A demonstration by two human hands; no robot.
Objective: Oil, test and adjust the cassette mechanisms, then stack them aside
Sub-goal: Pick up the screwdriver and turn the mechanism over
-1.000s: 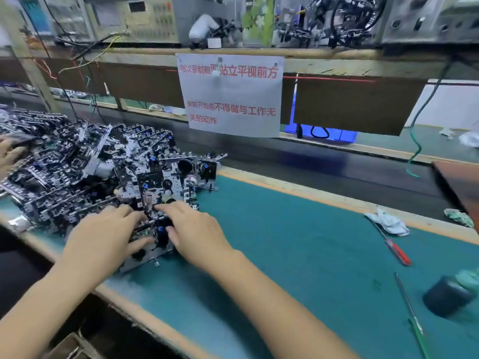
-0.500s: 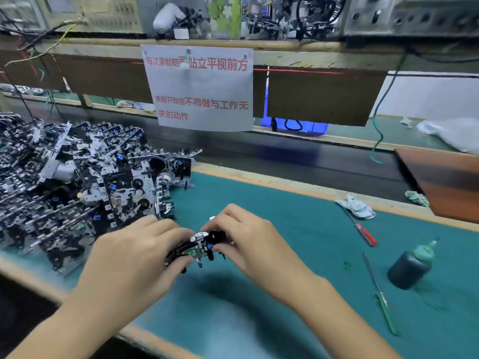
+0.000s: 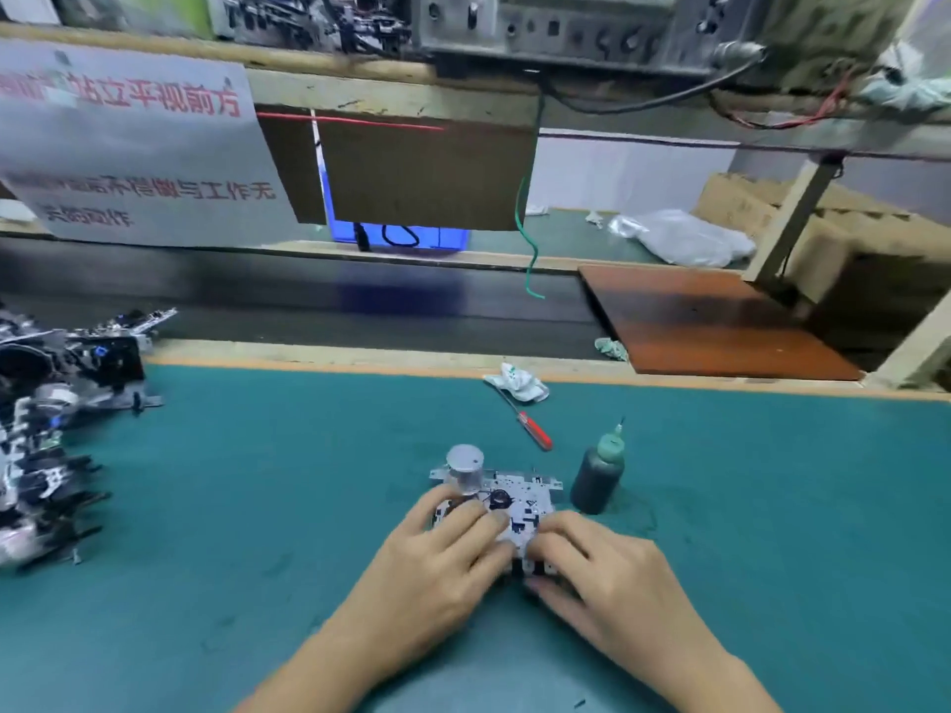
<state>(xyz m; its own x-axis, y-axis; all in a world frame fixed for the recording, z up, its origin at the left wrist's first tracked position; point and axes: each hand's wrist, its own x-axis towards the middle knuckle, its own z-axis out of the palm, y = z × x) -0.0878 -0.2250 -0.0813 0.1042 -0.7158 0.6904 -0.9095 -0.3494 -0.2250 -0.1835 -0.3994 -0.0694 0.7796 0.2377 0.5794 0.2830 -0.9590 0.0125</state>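
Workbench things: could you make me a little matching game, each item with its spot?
Things:
1. oil bottle
2. screwdriver
3. pile of mechanisms
4. cloth

Places:
A. far left of the mat
B. just right of the mechanism that both hands hold
C. at the mat's far edge
D. between cloth and bottle

Pairs: 1-B, 2-D, 3-A, 4-C

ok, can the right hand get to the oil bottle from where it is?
Probably yes. The oil bottle stands upright just beyond the right hand, with bare mat between them. The hand would first have to let go of the cassette mechanism.
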